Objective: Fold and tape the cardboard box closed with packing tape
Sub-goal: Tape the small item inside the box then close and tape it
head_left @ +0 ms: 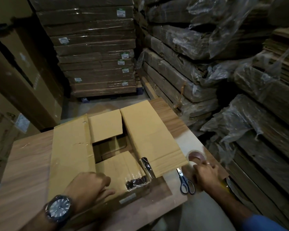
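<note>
Head view: the box (68, 147) sits mid-table (27, 157), its top not yet shut. The far flap (105, 125) and near flap (118, 167) are folded in approx. flat. The L flap (70, 130) and R flap (148, 134) lie spread outward, so a dark gap shows at centre.

The L hand (90, 185), with a watch (58, 209) on its wrist, rests on the near flap. It is blurred, so I cannot tell if its fingers lie straight or curl. The R hand (205, 172) is on the tape (196, 157), which stands on the table just right of the box. Its fingers curl over the roll's near rim, gripping it.

Progress, by my read: folding is approx. half done and no fresh tape is laid. A crumpled old strip (147, 165) clings at the near-right corner. Left to do: close both long flaps to meet, tape the seam, cut it.

Around the box, scissors (186, 182) lie on the table just beside the R hand, near the R flap's corner. That flap overhangs toward the roll and may snag the hand when lifted. Wrapped cardboard stacks (97, 52) crowd the far side, and more bundles (182, 77) crowd the right. A blue sleeve (264, 222) shows at near right.
</note>
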Tool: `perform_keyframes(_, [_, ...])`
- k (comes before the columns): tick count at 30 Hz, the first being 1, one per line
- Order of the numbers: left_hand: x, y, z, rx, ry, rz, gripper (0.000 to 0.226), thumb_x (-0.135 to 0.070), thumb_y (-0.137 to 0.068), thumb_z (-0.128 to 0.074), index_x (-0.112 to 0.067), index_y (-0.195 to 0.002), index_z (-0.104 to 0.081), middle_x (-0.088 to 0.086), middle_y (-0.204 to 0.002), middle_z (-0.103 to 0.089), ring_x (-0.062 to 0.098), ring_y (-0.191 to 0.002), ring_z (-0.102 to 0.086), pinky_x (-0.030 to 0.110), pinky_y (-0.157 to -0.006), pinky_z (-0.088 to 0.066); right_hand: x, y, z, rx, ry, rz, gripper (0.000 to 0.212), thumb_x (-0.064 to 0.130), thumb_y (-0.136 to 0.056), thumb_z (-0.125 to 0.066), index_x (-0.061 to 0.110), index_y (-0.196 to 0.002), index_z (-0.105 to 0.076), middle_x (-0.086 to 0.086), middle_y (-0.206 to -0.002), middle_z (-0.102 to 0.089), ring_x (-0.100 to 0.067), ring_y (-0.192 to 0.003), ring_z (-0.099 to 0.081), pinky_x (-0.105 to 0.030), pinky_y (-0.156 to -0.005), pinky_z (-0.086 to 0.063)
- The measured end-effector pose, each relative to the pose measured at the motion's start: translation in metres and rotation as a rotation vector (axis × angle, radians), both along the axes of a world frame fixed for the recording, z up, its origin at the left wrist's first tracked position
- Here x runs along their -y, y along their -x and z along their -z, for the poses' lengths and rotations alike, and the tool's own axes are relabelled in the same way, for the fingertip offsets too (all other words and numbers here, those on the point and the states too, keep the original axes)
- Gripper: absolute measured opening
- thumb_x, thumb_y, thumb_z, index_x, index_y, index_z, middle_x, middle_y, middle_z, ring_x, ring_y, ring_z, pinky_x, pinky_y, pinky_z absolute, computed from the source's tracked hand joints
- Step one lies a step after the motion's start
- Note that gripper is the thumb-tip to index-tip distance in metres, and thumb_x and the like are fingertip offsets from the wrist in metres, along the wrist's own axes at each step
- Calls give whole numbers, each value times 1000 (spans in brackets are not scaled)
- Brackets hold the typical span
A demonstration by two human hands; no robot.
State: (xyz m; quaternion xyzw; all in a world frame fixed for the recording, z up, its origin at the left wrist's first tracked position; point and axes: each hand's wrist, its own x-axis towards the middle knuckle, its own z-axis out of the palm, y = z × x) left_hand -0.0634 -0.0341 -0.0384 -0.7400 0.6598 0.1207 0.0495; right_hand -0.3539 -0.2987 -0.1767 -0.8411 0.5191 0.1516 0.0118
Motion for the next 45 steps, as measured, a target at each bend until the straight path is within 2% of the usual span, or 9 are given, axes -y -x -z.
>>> perform_keyframes(4, [-8,-3,10,-82,86,-77,109,-89,-56,23,-37,-104,-60,-19,-95,-62,-1,-83,-58,13,-74,-44,9,1,-9,218,48,112,27,30,-86,-60,37,-113,-61,4,-109,-67,-18,-110,-56,-39,-96,-34])
perform_keyframes(6, [-14,-1,12,-120,202,-118,101,-90,-61,15,-39,-99,-64,-22,-87,-62,-2,-78,-59,13,-70,-47,11,5,-28,517,63,262,24,28,-87,-65,27,-111,-68,-4,-103,-71,-24,-102,-61,-39,-91,-43])
perform_keyframes(10, [-28,2,15,-121,350,-171,70,-83,-81,-11,-42,-87,-68,-26,-74,-63,-9,-65,-58,11,-58,-49,-4,12,-104,1252,-176,425,21,7,-86,-67,10,-107,-70,-1,-90,-71,-14,-82,-67,-30,-76,-53])
perform_keyframes(14, [-28,17,-3,-239,487,-236,53,-75,-88,-28,-43,-92,-70,-28,-73,-64,-12,-62,-57,8,-53,-47,-46,-1,-173,1523,-469,277,20,7,-77,-70,17,-93,-72,1,-81,-76,-2,-71,-69,-17,-64,-53])
perform_keyframes(22, [-8,63,-84,-602,809,-396,58,-71,-81,-45,-42,-130,-54,-34,-120,-57,-12,-113,-53,7,-82,-44,-132,-50,-215,1437,-745,-93,24,32,-69,-81,28,-92,-78,-5,-92,-76,-26,-89,-70,-42,-84,-54])
perform_keyframes(26, [-13,60,-102,-752,653,-488,90,-94,-63,-38,-45,-139,-42,-34,-137,-46,-18,-124,-39,19,-100,-40,-151,-65,-225,1397,-807,-236,24,24,-65,-74,32,-87,-78,-2,-81,-74,-1,-69,-62,-13,-67,-47])
perform_keyframes(32, [-25,53,-117,-804,665,-564,59,-72,-68,-57,-39,-116,-65,-35,-108,-65,-18,-104,-56,3,-81,-42,-164,-73,-232,1394,-808,-317,25,20,-61,-76,28,-83,-80,0,-82,-73,3,-73,-60,-7,-70,-42])
perform_keyframes(37, [-36,59,-121,-691,760,-553,42,-55,-75,-63,-37,-112,-71,-34,-104,-67,-15,-102,-59,17,-86,-48,-167,-75,-234,1363,-793,-342,27,22,-61,-75,35,-85,-79,4,-79,-71,2,-74,-60,-8,-71,-42])
perform_keyframes(45, [-42,67,-123,-471,943,-436,18,-30,-77,-71,-30,-93,-78,-28,-97,-71,-10,-97,-63,5,-81,-45,-168,-73,-230,1349,-731,-434,27,37,-64,-79,38,-91,-77,4,-86,-71,-10,-87,-64,-18,-78,-47])
